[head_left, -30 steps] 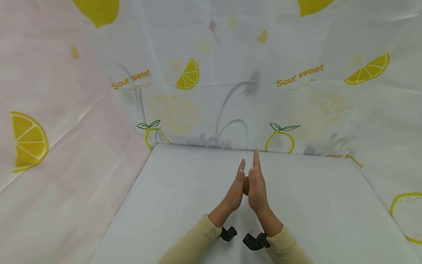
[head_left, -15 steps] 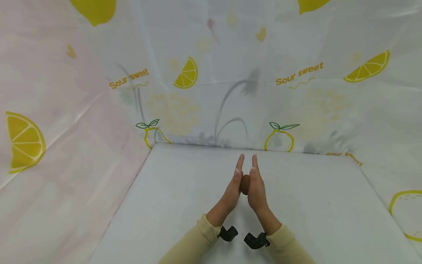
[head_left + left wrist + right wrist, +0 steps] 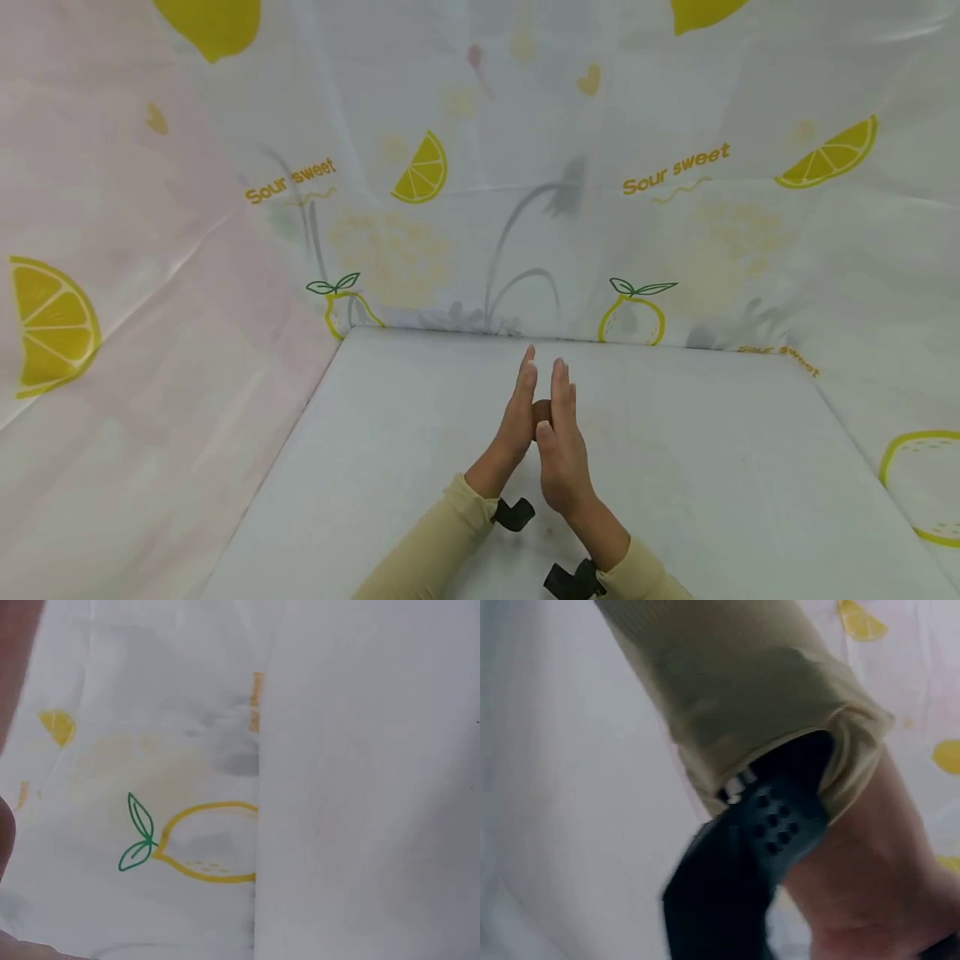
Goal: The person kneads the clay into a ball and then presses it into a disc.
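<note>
White cloth printed with lemons (image 3: pixel 632 318) and the words "Sour sweet" is hanging as a backdrop behind and to both sides of a pale grey surface (image 3: pixel 712 467), which is carrying nothing but the person's arms. Both hands are standing on edge near the middle of it, palms facing each other with the fingers straight and pointing far. The left hand (image 3: pixel 516 414) is sitting slightly farther out, the right hand (image 3: pixel 558 454) slightly nearer. Between the palms a small brown lump (image 3: pixel 542 411) is being pressed (only a sliver of it is showing, so its exact shape is hard to tell).

Judging from this, the work looks to be mid-way: the lump is being rolled or shaped between the flat palms, and it is not yet set down anywhere.

No bowl, box or other container is showing in any view. Tan sleeves (image 3: pixel 431 550) are covering both forearms, with black camera mounts (image 3: pixel 513 513) at the wrists.
</note>
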`<state>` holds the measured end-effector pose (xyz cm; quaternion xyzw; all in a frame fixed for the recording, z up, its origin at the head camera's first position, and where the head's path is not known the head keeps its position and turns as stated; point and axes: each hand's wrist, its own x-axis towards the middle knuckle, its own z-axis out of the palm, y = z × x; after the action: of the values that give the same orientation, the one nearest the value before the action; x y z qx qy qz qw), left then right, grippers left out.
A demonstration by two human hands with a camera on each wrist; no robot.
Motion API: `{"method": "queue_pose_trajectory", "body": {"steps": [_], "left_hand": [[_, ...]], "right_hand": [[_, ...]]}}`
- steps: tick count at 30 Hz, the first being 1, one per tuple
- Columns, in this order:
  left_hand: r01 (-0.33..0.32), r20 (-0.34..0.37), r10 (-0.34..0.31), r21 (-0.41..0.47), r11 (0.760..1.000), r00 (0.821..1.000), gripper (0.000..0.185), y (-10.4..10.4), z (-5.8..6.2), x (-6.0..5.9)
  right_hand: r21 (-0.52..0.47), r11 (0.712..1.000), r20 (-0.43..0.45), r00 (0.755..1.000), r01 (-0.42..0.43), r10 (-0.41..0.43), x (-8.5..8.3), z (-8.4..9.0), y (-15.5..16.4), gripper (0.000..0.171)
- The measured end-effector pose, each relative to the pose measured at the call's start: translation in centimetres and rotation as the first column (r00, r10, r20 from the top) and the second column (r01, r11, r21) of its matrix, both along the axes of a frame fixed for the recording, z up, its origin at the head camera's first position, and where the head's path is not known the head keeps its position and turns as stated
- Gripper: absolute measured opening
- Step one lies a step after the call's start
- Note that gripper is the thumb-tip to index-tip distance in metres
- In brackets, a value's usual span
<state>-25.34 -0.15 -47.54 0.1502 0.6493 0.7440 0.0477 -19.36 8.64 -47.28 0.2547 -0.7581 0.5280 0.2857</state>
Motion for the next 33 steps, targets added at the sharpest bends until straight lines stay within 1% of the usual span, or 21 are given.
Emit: {"method": "queue_pose_trajectory", "body": {"steps": [1, 2, 4, 6, 9, 12, 13, 15, 17, 18, 19, 21, 23, 25, 28, 32, 33], "left_hand": [[0.013, 0.002, -0.013, 0.003, 1.000, 1.000, 0.070, 0.0, -0.2, 0.0], [0.026, -0.005, -0.026, 0.004, 1.000, 1.000, 0.069, 0.1, -0.3, 0.1], [0.060, -0.029, -0.060, -0.004, 0.998, 0.998, 0.070, 0.2, -0.5, 0.4], [0.100, -0.088, -0.102, -0.029, 0.995, 0.991, 0.070, 0.4, -0.5, 0.9], [0.153, -0.172, -0.165, -0.081, 0.985, 0.971, 0.072, 0.5, -0.2, 1.6], [0.218, -0.223, -0.230, -0.079, 0.973, 0.947, 0.078, 0.4, 0.4, 2.1], [0.234, -0.235, -0.244, -0.070, 0.970, 0.941, 0.081, 0.3, 0.6, 2.2], [0.252, -0.250, -0.256, -0.045, 0.967, 0.934, 0.087, 0.1, 1.1, 2.1], [0.251, -0.254, -0.247, -0.021, 0.968, 0.935, 0.091, -0.1, 1.5, 1.8], [0.231, -0.253, -0.229, -0.025, 0.973, 0.940, 0.092, -0.2, 1.6, 1.7], [0.207, -0.245, -0.207, -0.030, 0.978, 0.947, 0.090, -0.3, 1.7, 1.5], [0.147, -0.211, -0.151, -0.035, 0.989, 0.966, 0.084, -0.3, 2.0, 1.3], [0.083, -0.166, -0.090, -0.047, 0.995, 0.982, 0.076, -0.3, 2.2, 1.1], [0.034, -0.120, -0.041, -0.063, 0.997, 0.992, 0.071, -0.2, 2.3, 0.9], [0.012, -0.064, -0.017, -0.070, 0.997, 0.998, 0.071, -0.2, 2.1, 0.8], [0.015, -0.020, -0.017, -0.059, 0.998, 1.000, 0.071, -0.2, 1.3, 0.9], [0.015, -0.019, -0.016, -0.059, 0.998, 1.000, 0.071, -0.1, 1.1, 1.0]], "right_hand": [[0.009, 1.000, -0.022, 1.000, 0.003, -0.003, -0.1, 0.3, 0.1, 0.063], [0.017, 1.000, -0.026, 1.000, 0.010, -0.009, -0.3, 0.6, 0.2, 0.063], [0.010, 1.000, 0.013, 1.000, 0.013, -0.013, -0.8, 1.1, 0.6, 0.060], [-0.024, 0.999, 0.091, 0.996, 0.021, -0.019, -1.5, 1.5, 1.1, 0.057], [-0.129, 0.992, 0.239, 0.970, -0.003, 0.034, -2.6, 1.8, 2.1, 0.056], [-0.208, 0.978, 0.340, 0.936, -0.017, 0.088, -3.6, 1.5, 3.0, 0.058], [-0.218, 0.976, 0.362, 0.927, -0.020, 0.100, -3.8, 1.3, 3.2, 0.059], [-0.211, 0.977, 0.386, 0.917, -0.015, 0.097, -4.0, 0.6, 3.4, 0.060], [-0.213, 0.977, 0.401, 0.910, -0.016, 0.102, -3.8, -0.1, 3.3, 0.060], [-0.207, 0.978, 0.402, 0.910, -0.013, 0.097, -3.5, -0.4, 3.1, 0.059], [-0.198, 0.980, 0.392, 0.916, -0.012, 0.090, -3.2, -0.6, 2.8, 0.057], [-0.187, 0.982, 0.347, 0.934, -0.023, 0.088, -2.4, -1.1, 2.0, 0.055], [-0.140, 0.990, 0.293, 0.954, -0.021, 0.062, -1.4, -1.2, 1.2, 0.058], [-0.092, 0.996, 0.236, 0.971, -0.018, 0.040, -0.6, -1.3, 0.5, 0.062], [-0.045, 0.999, 0.186, 0.982, -0.002, 0.010, 0.3, -0.9, 0.0, 0.063], [-0.018, 1.000, 0.093, 0.996, 0.006, -0.004, 0.5, 0.0, -0.1, 0.062], [-0.015, 1.000, 0.078, 0.997, 0.007, -0.006, 0.4, 0.3, 0.0, 0.062]]}}
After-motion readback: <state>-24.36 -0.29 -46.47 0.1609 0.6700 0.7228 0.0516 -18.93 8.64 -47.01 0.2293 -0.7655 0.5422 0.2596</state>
